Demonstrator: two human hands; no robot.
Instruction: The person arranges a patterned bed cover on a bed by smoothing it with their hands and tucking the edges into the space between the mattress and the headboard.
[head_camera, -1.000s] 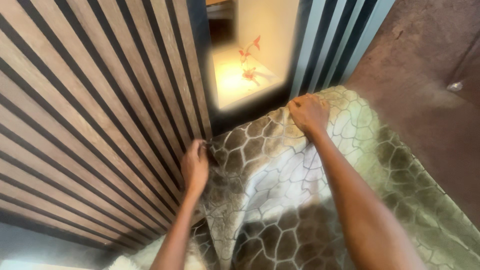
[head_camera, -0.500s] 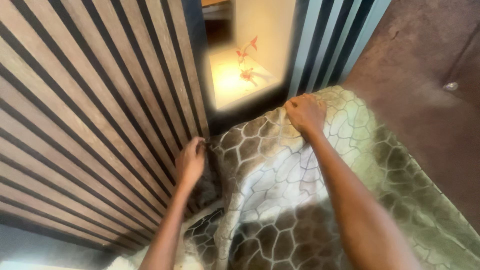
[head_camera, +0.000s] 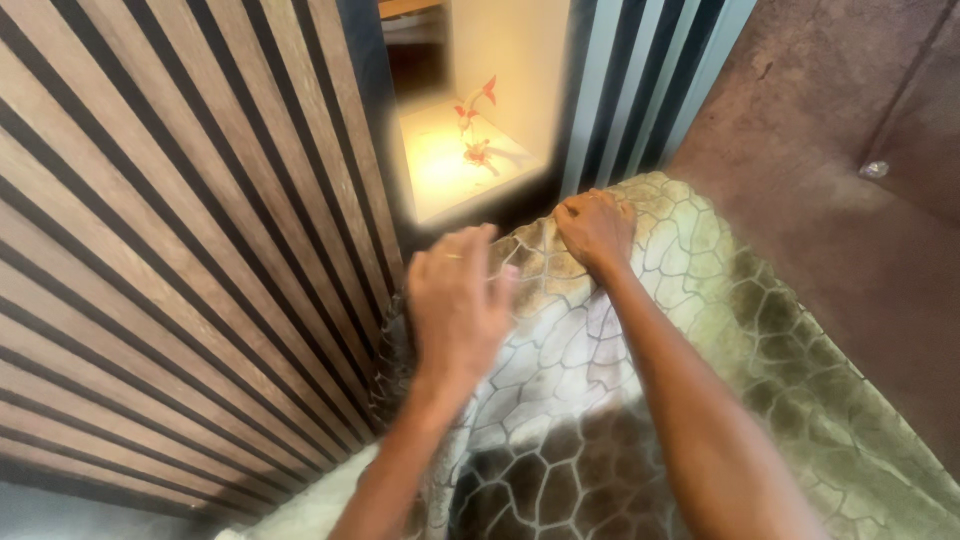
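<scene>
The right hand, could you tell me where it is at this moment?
In the head view, the right hand grips the blanket's top edge, centre frame, just below the lit niche.

left hand (head_camera: 455, 305) motion-blurred, grip unclear | patterned blanket (head_camera: 700, 330) cut off by bottom and right edges, partly hidden under both forearms | small red ornament (head_camera: 475, 120) in lit niche too small to identify

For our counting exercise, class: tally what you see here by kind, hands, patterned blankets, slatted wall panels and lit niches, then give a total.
Bare hands: 2, left hand and right hand
Olive and brown blanket with cracked-stone pattern: 1
Slatted wall panels: 2, brown wooden one and pale grey one
Lit wall niche with red flowers: 1
Total: 6
</scene>
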